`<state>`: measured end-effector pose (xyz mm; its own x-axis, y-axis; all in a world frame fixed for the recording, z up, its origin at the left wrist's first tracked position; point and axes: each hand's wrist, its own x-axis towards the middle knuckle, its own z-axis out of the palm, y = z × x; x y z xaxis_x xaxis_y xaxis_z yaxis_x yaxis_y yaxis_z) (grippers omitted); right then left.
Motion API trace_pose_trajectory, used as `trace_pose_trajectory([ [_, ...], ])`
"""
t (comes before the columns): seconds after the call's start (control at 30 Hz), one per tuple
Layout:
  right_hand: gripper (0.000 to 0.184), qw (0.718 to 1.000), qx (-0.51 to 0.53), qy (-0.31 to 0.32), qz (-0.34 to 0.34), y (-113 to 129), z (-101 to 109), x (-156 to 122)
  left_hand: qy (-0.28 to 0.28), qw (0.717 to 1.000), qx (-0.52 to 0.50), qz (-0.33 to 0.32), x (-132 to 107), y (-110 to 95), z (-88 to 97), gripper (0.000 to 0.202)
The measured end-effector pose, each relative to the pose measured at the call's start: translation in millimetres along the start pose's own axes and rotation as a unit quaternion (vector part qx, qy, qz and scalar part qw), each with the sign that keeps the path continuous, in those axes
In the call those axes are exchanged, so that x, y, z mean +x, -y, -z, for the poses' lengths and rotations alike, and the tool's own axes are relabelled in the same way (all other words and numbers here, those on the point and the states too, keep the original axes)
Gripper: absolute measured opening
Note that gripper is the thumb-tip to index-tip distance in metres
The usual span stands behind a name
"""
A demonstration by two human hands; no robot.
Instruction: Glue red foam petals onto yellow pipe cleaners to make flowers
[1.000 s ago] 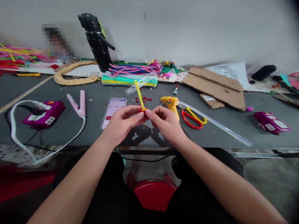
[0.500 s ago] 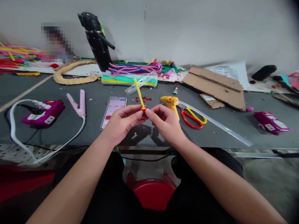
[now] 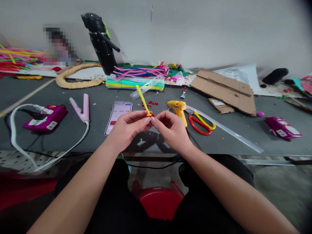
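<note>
Both hands meet above the near edge of the grey table (image 3: 97, 143). My left hand (image 3: 128, 128) and my right hand (image 3: 170, 128) pinch a small red piece (image 3: 149, 115) between thumbs and forefingers. A yellow pipe cleaner (image 3: 141, 97) sticks up and to the left out of that red piece. Just behind the hands lie a phone (image 3: 119, 117) with a timer on its screen and a few red scraps (image 3: 149, 104).
A yellow glue gun (image 3: 179, 109), red and yellow scissors (image 3: 201, 123) and a long clear glue stick (image 3: 226, 130) lie right of the hands. A pink hair iron (image 3: 81, 109) and a magenta power strip (image 3: 46, 118) lie left. Pipe cleaner bundles (image 3: 136, 78), a black bottle (image 3: 101, 42) and cardboard (image 3: 224, 87) lie farther back.
The yellow pipe cleaner has tilted a little further to the left, and my right fingertips have closed in on the red piece. The hands stay in the same place.
</note>
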<state>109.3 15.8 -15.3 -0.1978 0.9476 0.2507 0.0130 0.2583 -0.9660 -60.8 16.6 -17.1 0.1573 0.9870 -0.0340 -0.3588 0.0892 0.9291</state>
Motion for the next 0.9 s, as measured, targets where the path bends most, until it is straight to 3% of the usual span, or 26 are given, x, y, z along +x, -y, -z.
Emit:
trace_pose_trajectory([
  [0.9, 0.023, 0.993, -0.120, 0.007, -0.007, -14.6, 9.7, 4.0, -0.002, 1.000, 0.019, 0.012, -5.8, -16.1, 13.5, 0.025],
])
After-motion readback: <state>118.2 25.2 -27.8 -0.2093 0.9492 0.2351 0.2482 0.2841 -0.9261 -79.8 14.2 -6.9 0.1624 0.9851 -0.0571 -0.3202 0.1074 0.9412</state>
